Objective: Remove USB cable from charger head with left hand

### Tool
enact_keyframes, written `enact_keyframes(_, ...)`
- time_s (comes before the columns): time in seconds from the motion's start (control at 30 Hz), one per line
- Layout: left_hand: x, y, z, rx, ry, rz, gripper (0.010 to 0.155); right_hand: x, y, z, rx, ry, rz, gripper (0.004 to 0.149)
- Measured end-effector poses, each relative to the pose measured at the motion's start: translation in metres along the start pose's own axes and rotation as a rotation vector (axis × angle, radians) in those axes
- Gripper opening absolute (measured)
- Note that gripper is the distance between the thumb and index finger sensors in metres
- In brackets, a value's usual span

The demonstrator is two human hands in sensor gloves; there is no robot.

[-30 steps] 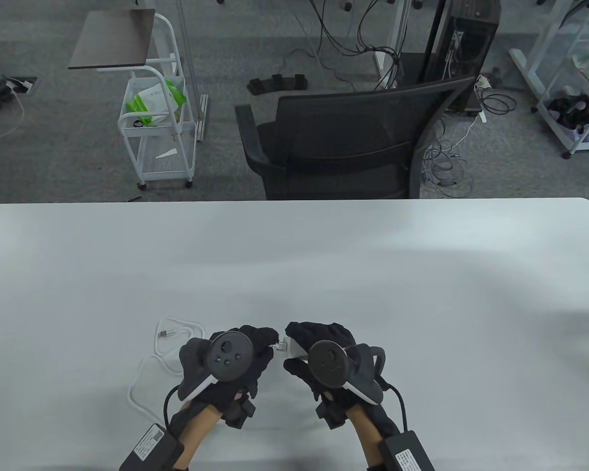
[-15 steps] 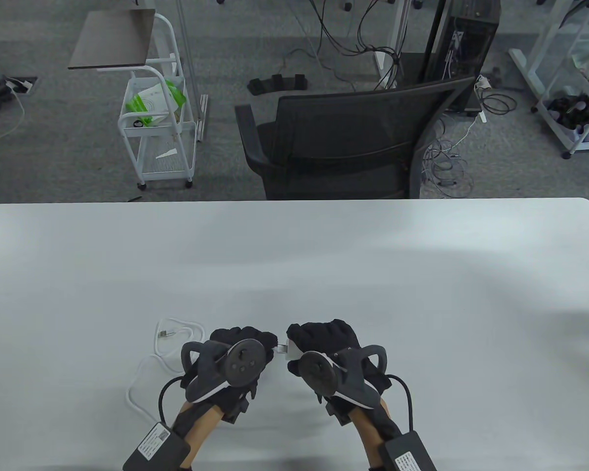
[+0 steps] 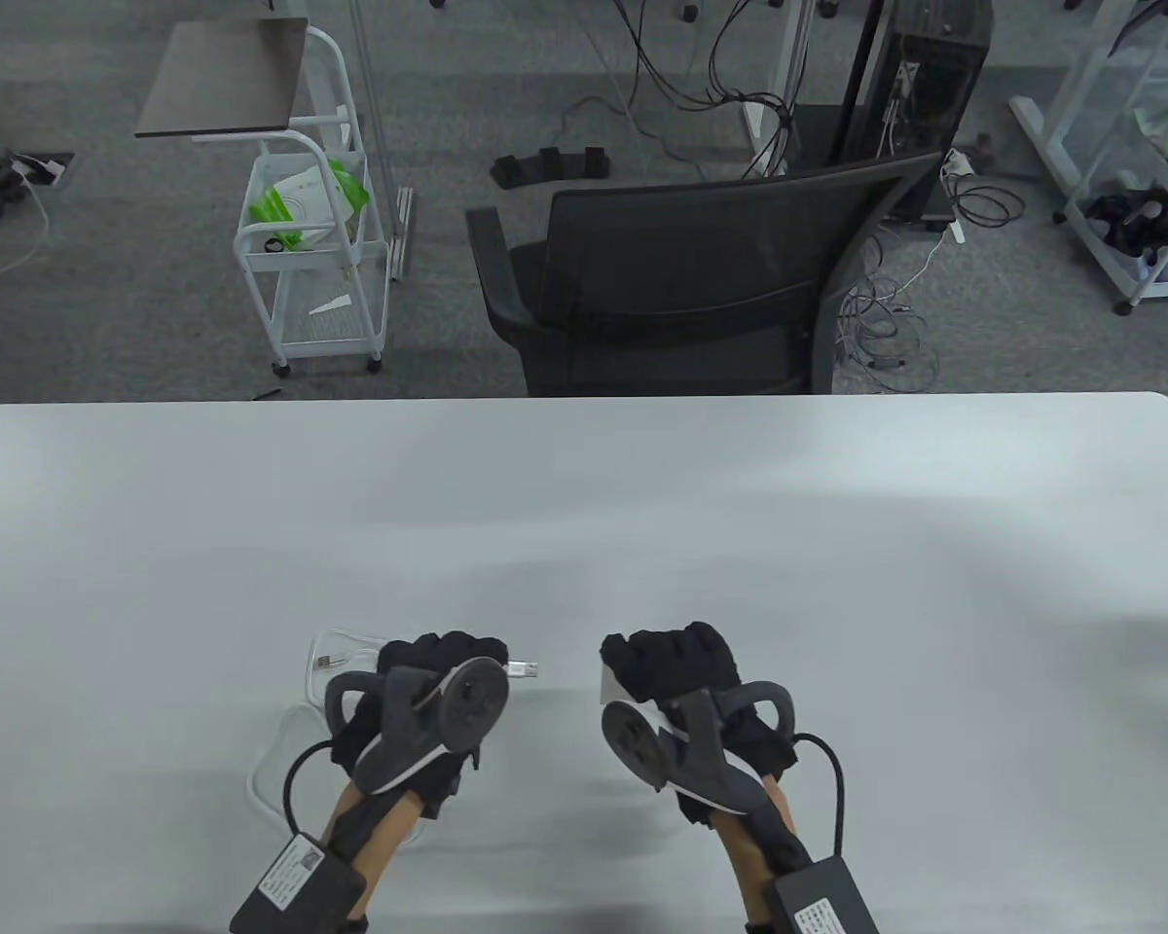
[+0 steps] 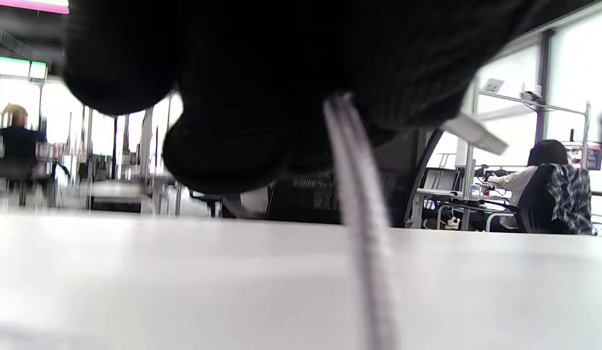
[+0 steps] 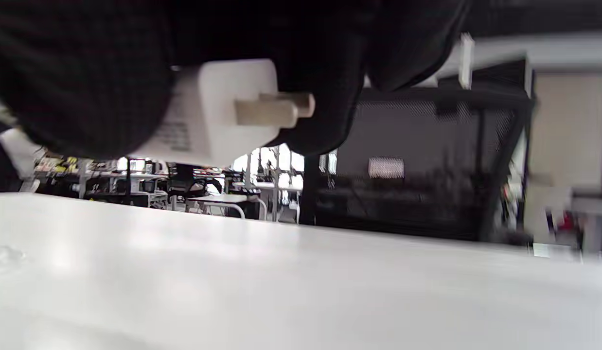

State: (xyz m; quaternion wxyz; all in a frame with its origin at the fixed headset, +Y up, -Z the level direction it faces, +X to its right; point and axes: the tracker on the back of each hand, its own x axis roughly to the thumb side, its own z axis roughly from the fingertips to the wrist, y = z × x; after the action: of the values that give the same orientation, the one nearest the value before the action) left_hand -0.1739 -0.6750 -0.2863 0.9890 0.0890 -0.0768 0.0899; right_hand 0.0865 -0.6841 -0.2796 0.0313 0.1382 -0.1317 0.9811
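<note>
My left hand (image 3: 448, 666) grips the white USB cable near its metal plug (image 3: 522, 668), which sticks out to the right, free of the charger. The cable (image 3: 271, 769) loops on the table behind that hand, and its other connector (image 3: 325, 663) lies flat. In the left wrist view the cable (image 4: 359, 214) hangs down from my fingers and the plug (image 4: 476, 133) points right. My right hand (image 3: 667, 662) holds the white charger head (image 3: 607, 687). In the right wrist view the charger head (image 5: 208, 112) shows its prongs (image 5: 276, 109). A gap separates plug and charger.
The white table (image 3: 584, 506) stretches ahead of both hands. A black mesh chair (image 3: 681, 282) stands behind its far edge. A white trolley (image 3: 316, 243) stands on the floor at the back left.
The plug has come out of the charger head. My left hand moved left with the cable and my right hand moved right with the charger, both rolling outward.
</note>
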Motion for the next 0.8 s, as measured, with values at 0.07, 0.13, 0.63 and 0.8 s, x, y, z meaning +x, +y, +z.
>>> enact_keyframes(0.07, -0.013, -0.004, -0.001, -0.002, 0.035, 0.076, 0.04, -0.009, 0.002, -0.001, -0.001, 0.045, -0.027, 0.069)
enact_keyframes(0.13, -0.015, -0.007, -0.002, -0.026, 0.039, 0.059, 0.04, -0.006, 0.003, -0.001, 0.001, 0.029, 0.007, 0.067)
enact_keyframes(0.63, 0.002, -0.013, 0.0, -0.044, -0.022, 0.06, 0.041, -0.007, 0.006, -0.001, -0.006, 0.051, 0.063, 0.068)
enact_keyframes(0.8, 0.007, -0.017, 0.0, -0.078, -0.041, 0.041, 0.042, -0.031, 0.024, -0.006, 0.09, 0.179, 0.081, 0.069)
